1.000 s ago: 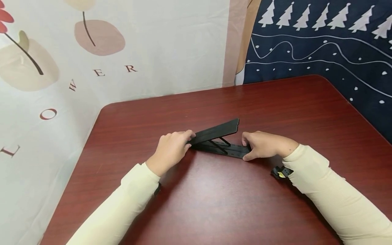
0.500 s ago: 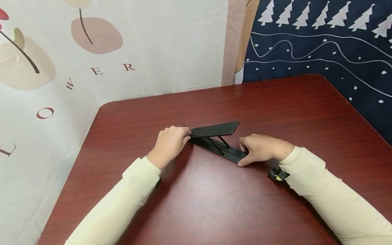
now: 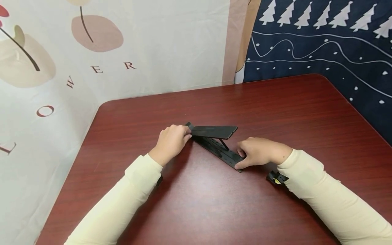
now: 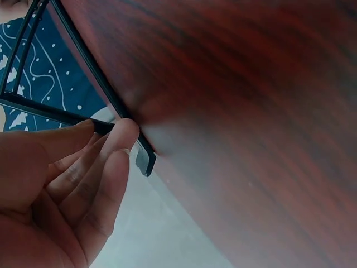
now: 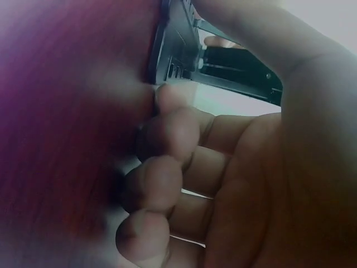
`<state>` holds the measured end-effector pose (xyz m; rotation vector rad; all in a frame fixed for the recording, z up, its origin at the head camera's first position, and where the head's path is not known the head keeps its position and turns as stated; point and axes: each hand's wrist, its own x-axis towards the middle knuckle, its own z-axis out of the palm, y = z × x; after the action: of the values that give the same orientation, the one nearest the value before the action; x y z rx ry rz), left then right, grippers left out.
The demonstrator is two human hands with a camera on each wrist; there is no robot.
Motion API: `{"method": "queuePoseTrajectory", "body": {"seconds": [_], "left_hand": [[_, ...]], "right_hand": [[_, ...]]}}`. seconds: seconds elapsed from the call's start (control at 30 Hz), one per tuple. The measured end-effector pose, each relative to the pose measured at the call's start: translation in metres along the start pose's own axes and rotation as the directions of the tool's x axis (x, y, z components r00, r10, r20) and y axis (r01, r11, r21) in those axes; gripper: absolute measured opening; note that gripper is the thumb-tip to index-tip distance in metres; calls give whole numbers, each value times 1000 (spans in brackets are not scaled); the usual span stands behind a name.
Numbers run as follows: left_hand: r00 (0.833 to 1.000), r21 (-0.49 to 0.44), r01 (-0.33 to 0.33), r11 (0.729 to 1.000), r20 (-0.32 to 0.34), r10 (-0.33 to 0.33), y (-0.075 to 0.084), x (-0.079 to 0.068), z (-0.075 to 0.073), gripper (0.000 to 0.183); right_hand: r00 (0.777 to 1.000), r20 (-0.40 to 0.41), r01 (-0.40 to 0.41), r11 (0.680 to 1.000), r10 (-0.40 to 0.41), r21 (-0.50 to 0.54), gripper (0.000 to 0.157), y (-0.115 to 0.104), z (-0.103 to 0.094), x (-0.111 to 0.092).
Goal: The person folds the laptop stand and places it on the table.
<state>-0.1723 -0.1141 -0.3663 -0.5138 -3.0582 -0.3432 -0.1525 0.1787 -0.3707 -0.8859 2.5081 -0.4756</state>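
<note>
A black folding stand (image 3: 214,131) stands opened in a wedge on the table, its upper plate tilted above a slotted base (image 3: 229,159). Thin struts (image 3: 224,144) join the two plates. My left hand (image 3: 170,141) pinches the hinge end between thumb and fingers. In the left wrist view a short bent lip (image 4: 146,161) shows just past those fingertips. At the base's near right end, my right hand (image 3: 264,151) grips with the thumb in front and fingers behind. The right wrist view shows the slotted base end (image 5: 177,42) against the fingers, which are curled.
The reddish-brown wooden table (image 3: 196,207) carries the stand. A pale printed cloth (image 3: 171,44) hangs along the back and left, a dark blue tree-patterned cloth (image 3: 306,51) at the right. A black wrist device (image 3: 276,178) sits under the right sleeve.
The stand has turned on the table: its right end has come nearer to me and its hinge end has gone farther back. Both hands keep hold, and the upper plate looks lower.
</note>
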Motion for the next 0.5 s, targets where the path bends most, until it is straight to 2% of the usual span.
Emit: {"method": "queuePoseTrajectory", "body": {"seconds": [0.33, 0.5], "left_hand": [[999, 21, 13, 1000, 46, -13, 6, 8, 1, 11], [999, 17, 18, 1000, 47, -19, 10, 10, 3, 19]], "right_hand": [[997, 5, 72, 997, -71, -7, 34, -4, 6, 3], [995, 5, 101, 995, -101, -14, 32, -9, 8, 2]]}}
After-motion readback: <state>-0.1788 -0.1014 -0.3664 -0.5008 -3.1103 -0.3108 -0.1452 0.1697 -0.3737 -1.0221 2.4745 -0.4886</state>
